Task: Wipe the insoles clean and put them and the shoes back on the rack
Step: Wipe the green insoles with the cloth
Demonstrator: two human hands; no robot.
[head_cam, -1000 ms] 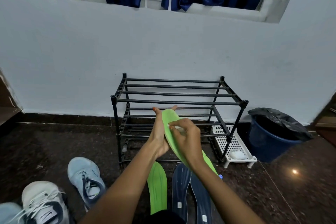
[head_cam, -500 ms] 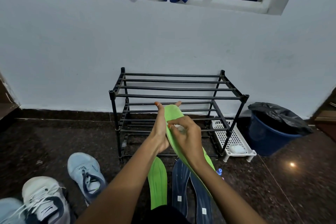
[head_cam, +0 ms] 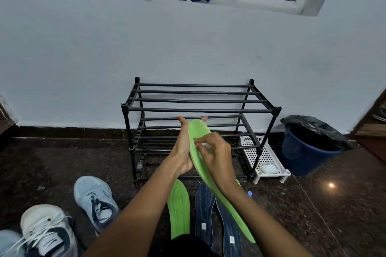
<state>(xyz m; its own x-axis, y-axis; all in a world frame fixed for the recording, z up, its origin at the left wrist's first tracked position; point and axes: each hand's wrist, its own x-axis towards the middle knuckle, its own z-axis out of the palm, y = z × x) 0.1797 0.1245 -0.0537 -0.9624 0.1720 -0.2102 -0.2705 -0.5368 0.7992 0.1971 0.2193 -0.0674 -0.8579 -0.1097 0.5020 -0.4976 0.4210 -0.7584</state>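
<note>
My left hand [head_cam: 183, 148] supports a green insole [head_cam: 197, 131] from behind, fingers straight along its back and thumb up beside its edge. My right hand [head_cam: 217, 155] pinches a small white wipe [head_cam: 205, 144] against the insole's face. A second green insole [head_cam: 179, 207] and two dark blue insoles [head_cam: 205, 210] lie on the floor below my arms. The black shoe rack [head_cam: 200, 109] stands bare against the wall. A light blue shoe [head_cam: 94, 199] and a white shoe [head_cam: 47, 229] sit on the floor at the left.
A white slotted tray [head_cam: 267, 158] holding a white wad lies right of the rack. A blue bin [head_cam: 302, 150] with a black liner stands further right. The edge of another light blue shoe [head_cam: 7, 242] shows at bottom left. Dark stone floor all around.
My right hand with the wipe has slid a little down along the green insole. The view has tilted slightly; the left hand keeps its hold.
</note>
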